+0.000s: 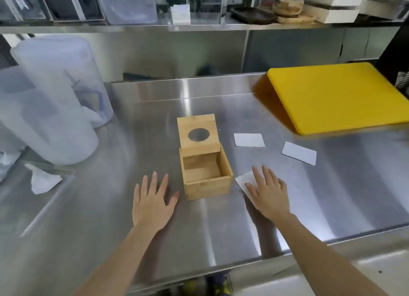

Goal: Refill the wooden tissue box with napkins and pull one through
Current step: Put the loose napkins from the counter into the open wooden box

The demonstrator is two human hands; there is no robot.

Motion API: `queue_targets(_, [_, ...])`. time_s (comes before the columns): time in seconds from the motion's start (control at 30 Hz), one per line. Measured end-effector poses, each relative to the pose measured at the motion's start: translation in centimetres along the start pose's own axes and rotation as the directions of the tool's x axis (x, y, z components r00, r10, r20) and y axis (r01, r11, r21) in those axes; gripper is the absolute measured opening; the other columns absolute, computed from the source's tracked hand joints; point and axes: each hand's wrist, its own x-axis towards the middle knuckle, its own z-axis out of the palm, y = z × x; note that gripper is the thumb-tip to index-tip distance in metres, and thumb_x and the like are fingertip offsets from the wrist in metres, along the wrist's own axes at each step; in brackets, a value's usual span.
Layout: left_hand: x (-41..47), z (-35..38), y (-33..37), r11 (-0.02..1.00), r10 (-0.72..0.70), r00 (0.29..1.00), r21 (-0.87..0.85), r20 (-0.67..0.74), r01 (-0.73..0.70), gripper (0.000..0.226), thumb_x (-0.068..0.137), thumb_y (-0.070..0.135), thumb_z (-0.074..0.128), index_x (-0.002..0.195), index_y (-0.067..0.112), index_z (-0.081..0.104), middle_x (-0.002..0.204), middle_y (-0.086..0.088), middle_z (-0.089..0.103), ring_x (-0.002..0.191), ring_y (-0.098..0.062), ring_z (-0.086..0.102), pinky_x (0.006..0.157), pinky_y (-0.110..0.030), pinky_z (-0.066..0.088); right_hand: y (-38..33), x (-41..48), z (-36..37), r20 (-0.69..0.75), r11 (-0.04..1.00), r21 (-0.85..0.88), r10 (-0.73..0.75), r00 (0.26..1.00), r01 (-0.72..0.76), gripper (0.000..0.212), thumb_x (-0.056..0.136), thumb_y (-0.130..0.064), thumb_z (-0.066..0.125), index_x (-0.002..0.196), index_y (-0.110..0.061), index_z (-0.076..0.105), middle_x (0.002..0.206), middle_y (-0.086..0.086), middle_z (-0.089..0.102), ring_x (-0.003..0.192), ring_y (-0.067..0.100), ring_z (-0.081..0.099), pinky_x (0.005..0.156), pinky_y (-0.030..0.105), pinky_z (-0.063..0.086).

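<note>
While both bare hands lie flat with fingers spread, gripping nothing, a small square light-wood tissue box (207,176) sits at the centre of the frame on a brushed steel counter (155,101). Its hinged lid with a round hole (198,133) stands open, tilted toward the top of the frame; the inside looks empty. The left hand (152,204) rests just left of the box. The right hand (269,194) presses a white napkin (244,180), partly hiding it. Two more white napkins (249,140) (298,152) lie right of centre, below a yellow cutting board (338,96) cut off at the right edge.

yellow cutting board (340,96): right rear | plastic containers (51,101): left | steel counter (155,110)
</note>
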Motion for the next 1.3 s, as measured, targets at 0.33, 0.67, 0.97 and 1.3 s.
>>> queue_targets(0.33, [-0.6, 1.6, -0.7, 0.999, 0.009, 1.000, 0.043, 0.022, -0.010, 0.071, 0.083, 0.066, 0.004, 0.146, 0.033, 0.006, 0.159, 0.000, 0.004, 0.145, -0.022, 0.000, 0.118, -0.042, 0.001, -0.2, 0.2, 0.5, -0.053, 0.993, 0.096, 0.079, 0.995, -0.074, 0.026, 0.089, -0.026, 0.051, 0.111, -0.016, 0.060, 0.120, 0.012, 0.057, 0.109, 0.035, 0.051, 0.088, 0.042, 0.034])
queue_targets(0.67, [-0.4, 1.6, -0.9, 0.999, 0.010, 1.000, 0.044, -0.004, -0.010, 0.079, 0.075, 0.068, -0.002, 0.146, 0.035, 0.011, 0.158, 0.000, 0.010, 0.145, -0.021, 0.003, 0.117, -0.041, 0.003, 0.1, 3.6, -1.6, 0.343, 0.823, 0.249, 0.418, 0.841, -0.510, 0.030, 0.074, -0.041, 0.066, 0.084, -0.019, 0.047, 0.086, 0.001, 0.058, 0.087, 0.026, 0.052, 0.078, 0.036, 0.024])
queue_targets(0.97, [-0.3, 1.5, -0.9, 1.000, 0.006, 1.000, 0.025, -0.004, -0.006, 0.081, 0.074, 0.069, -0.004, 0.146, 0.035, 0.012, 0.158, 0.000, 0.010, 0.145, -0.020, 0.002, 0.117, -0.041, 0.002, -0.4, 5.9, -3.6, 0.279, 0.610, 0.658, 0.348, 0.895, -0.442, 0.021, 0.081, 0.006, 0.030, 0.073, -0.007, 0.045, 0.070, 0.010, 0.046, 0.071, 0.027, 0.042, 0.060, 0.031, 0.031])
queue_targets(1.3, [-0.4, 1.5, -0.8, 1.000, 0.004, 1.000, -0.005, -0.023, -0.004, 0.079, 0.075, 0.069, -0.001, 0.145, 0.034, 0.014, 0.158, 0.000, 0.012, 0.145, -0.021, 0.003, 0.117, -0.041, 0.002, -6.6, 6.8, -10.5, 0.254, 0.496, 0.858, -0.187, 0.949, -0.132, 0.012, 0.083, 0.000, 0.041, 0.075, 0.002, 0.050, 0.072, 0.007, 0.045, 0.070, 0.020, 0.044, 0.066, 0.030, 0.033])
